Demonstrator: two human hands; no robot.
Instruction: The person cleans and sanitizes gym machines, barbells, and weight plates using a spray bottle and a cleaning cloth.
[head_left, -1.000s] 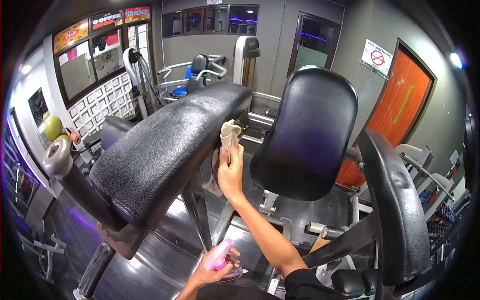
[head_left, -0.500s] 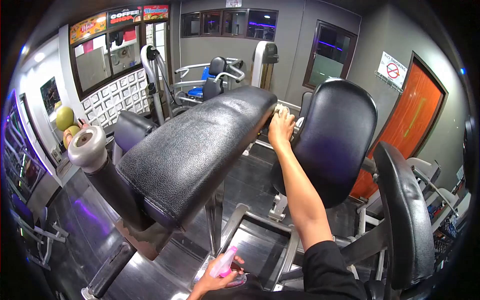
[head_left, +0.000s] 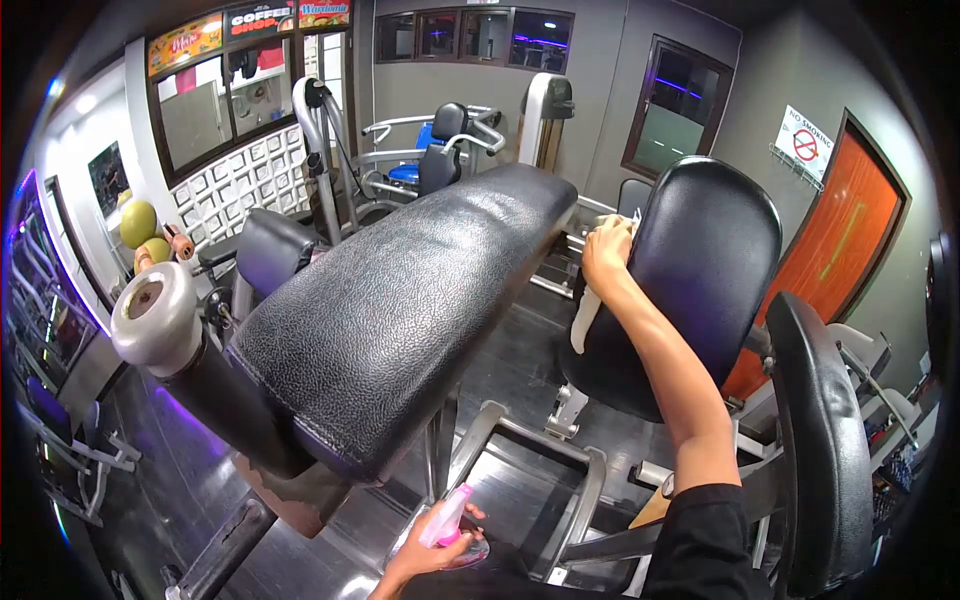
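Observation:
My left hand [head_left: 425, 550], low in the view, is wrapped round a spray bottle [head_left: 450, 516] with a pink top; its clear body is partly hidden by my fingers. Farther out, my right hand [head_left: 608, 252] is closed on a pale cloth [head_left: 584, 322]. One end of the cloth hangs down along the left edge of an upright black pad [head_left: 705, 270]. My right fingers are at that pad's upper left edge. Between my arms and the left side lies a long, slanted black padded bench [head_left: 400, 300], with a grey metal knob [head_left: 155, 315] at its near end.
A second black pad [head_left: 822, 440] stands close on my right. Metal frame bars [head_left: 530, 432] run along the dark floor below. Behind are other gym machines [head_left: 440, 150], an orange door [head_left: 850, 220] and a no-smoking sign [head_left: 803, 142]. Yellow-green balls [head_left: 138, 224] are at the left.
My right hand has moved with the cloth from the long bench's far edge rightward to the upright pad's edge. More cloth shows now. My left hand still holds the spray bottle.

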